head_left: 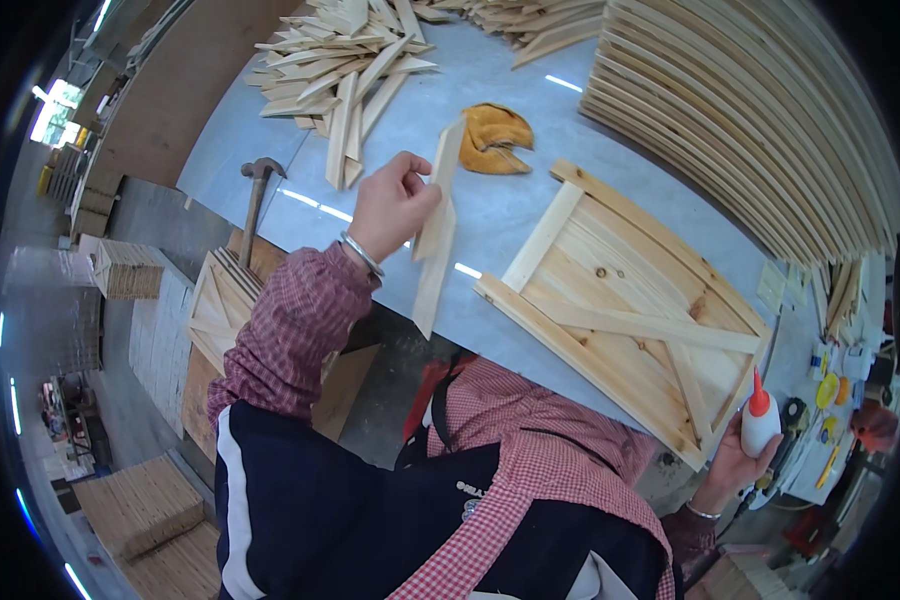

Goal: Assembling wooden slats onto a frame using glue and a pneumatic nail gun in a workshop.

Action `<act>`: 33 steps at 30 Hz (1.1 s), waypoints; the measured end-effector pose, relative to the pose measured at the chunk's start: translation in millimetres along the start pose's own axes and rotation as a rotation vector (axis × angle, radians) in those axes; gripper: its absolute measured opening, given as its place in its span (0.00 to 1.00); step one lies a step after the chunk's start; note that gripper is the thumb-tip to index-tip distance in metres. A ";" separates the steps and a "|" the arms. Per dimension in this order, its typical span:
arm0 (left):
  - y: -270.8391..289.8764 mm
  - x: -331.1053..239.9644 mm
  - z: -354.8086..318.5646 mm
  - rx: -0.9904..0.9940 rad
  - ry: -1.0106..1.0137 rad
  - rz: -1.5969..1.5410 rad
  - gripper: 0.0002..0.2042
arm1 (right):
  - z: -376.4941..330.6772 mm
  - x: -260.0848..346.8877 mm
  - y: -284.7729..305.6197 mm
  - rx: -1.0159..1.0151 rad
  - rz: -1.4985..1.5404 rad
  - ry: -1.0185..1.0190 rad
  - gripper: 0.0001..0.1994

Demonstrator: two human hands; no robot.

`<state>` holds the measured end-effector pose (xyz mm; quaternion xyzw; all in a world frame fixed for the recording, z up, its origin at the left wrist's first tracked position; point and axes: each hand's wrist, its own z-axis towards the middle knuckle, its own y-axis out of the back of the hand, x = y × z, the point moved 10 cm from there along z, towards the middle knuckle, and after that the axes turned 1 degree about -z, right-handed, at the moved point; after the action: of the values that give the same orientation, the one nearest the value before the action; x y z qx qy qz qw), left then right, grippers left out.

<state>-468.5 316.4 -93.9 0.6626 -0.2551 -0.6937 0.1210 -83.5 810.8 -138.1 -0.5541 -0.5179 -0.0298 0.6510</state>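
Left hand (390, 205) at centre frame, fingers pinching two pale pointed wooden slats (436, 225), right hand (738, 462) at lower right, fingers wrapped around white glue bottle with red nozzle (759, 418), beside pale pine framed panel (625, 300) on grey surface (500, 100).

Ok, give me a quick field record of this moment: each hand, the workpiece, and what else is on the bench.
left hand: grips wooden slats, raised above the bench
right hand: holds white glue bottle with red nozzle, upright at the panel's corner
workpiece: wooden panel with frame and diagonal braces, flat on grey bench
other: hammer, yellow glove, pile of cut slats, stacked long strips
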 end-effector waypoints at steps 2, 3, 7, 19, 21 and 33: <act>-22.5 -18.9 -17.8 0.023 -0.132 0.197 0.11 | -3.4 0.4 4.4 -0.026 0.001 0.001 0.29; -39.9 -26.2 -25.5 0.054 -0.184 0.227 0.11 | -5.0 0.9 6.0 -0.032 0.013 0.002 0.29; -90.4 -40.0 -42.1 0.157 -0.306 0.274 0.13 | -12.8 6.2 9.2 -0.004 0.033 -0.004 0.29; -112.2 -78.8 -55.2 0.413 -1.182 0.883 0.17 | -18.9 8.6 21.6 -0.022 0.048 0.020 0.29; -119.5 -77.0 -61.8 0.524 -1.299 0.966 0.20 | -20.5 10.3 23.5 -0.044 0.037 0.032 0.30; -118.0 -98.9 -37.3 0.383 -0.117 -0.574 0.16 | -29.9 87.4 -22.9 -0.112 -0.433 0.396 0.30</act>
<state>-402.7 458.4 -69.5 0.6771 -0.1907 -0.6758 -0.2203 -38.0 826.4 -56.0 -0.4490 -0.4848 -0.3040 0.6863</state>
